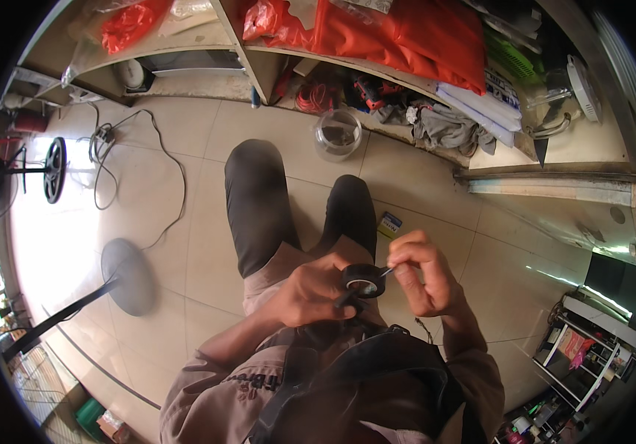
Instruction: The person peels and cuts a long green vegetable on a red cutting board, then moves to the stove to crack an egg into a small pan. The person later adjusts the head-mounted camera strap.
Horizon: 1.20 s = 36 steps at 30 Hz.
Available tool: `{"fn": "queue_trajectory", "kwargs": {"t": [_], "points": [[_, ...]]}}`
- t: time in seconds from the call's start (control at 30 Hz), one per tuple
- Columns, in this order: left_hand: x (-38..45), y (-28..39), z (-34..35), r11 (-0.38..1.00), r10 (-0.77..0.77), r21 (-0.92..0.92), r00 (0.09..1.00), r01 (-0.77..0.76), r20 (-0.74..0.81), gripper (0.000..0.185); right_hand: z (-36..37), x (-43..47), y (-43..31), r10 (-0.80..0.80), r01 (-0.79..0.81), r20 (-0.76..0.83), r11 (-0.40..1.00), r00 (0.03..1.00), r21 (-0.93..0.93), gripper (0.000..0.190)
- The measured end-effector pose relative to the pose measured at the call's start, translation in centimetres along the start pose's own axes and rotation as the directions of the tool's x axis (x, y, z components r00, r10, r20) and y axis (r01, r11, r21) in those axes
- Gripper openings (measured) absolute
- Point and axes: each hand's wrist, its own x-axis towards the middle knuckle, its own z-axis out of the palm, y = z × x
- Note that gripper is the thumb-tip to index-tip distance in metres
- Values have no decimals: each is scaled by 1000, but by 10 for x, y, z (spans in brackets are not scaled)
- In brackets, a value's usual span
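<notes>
My left hand [315, 286] grips a roll of black tape [380, 284], probably electrical tape, in front of my waist. A short dark piece [345, 298] sticks out by the thumb of that hand, too shadowed to name. To the right of the roll, my right hand [426, 272] pinches a thin dark strip [388, 271] at the roll's edge, likely the tape's loose end. Beyond both hands, a small blue and yellow box [389, 224] bearing print lies on the floor tiles beside my knee.
A clear plastic container [338, 135] stands on the floor before a shelf [351, 53] holding red bags and tools. At left are a loose cable [184, 188] and a round stand base [127, 276]. A metal rack [576, 361] stands at lower right.
</notes>
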Motion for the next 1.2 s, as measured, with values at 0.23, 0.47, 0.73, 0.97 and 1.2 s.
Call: {"fn": "queue_trajectory", "kwargs": {"t": [0.23, 0.47, 0.73, 0.97, 1.2], "points": [[-1, -3, -1, 998, -53, -41, 999, 53, 2, 15, 11, -31, 17, 342, -186, -253, 853, 905, 488, 41], [2, 1, 2, 988, -151, -15, 988, 152, 33, 17, 28, -52, 7, 496, -461, 65, 740, 866, 489, 44], [6, 7, 0, 956, -289, -32, 957, 290, 30, 24, -12, -56, -6, 290, -284, 51, 860, 956, 425, 37], [2, -2, -2, 787, -549, -290, 833, 544, 72, 36, -18, -53, -13, 260, -290, 310, 955, 915, 55, 41], [-2, -1, 1, 756, -585, -343, 810, 558, 29, 37, -11, -66, 16, 322, -469, 391, 799, 862, 376, 29]]}}
